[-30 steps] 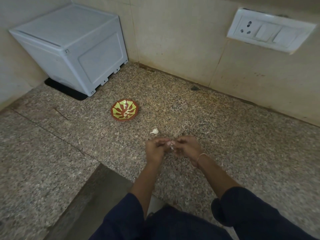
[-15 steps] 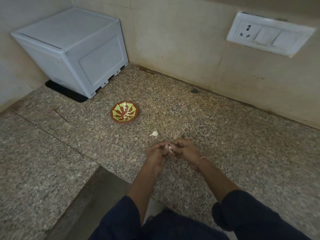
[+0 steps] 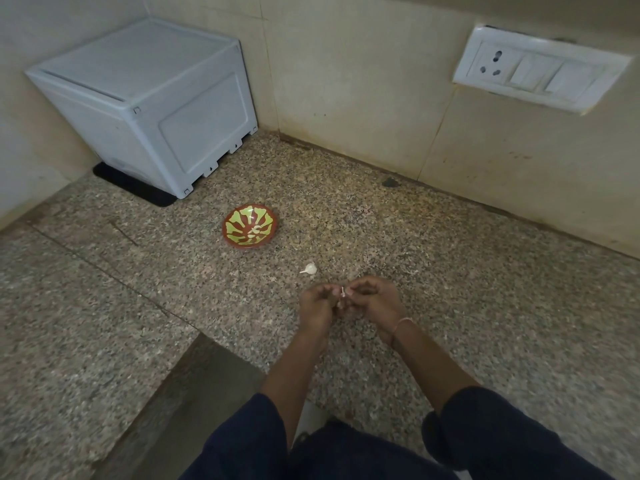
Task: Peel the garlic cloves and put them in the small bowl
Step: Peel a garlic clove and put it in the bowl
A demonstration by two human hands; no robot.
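Observation:
My left hand [image 3: 318, 306] and my right hand [image 3: 375, 301] meet over the granite counter, fingertips together, pinching a small garlic clove [image 3: 343, 292] between them. Only a white sliver of the clove shows; the fingers hide the rest. A second garlic clove [image 3: 309, 269] with its skin lies on the counter just beyond my hands. Farther back and to the left stands the small bowl [image 3: 250, 226], brown-rimmed with a green and brown pattern, with small pale pieces inside.
A grey plastic box [image 3: 149, 98] on a black mat fills the back left corner. A white switch and socket plate [image 3: 540, 69] is on the right wall. The counter [image 3: 450, 271] has a step edge at the front left.
Both hands stay together on the clove, fingers working slightly. The camera view has shifted a little; the loose clove and the bowl have not moved.

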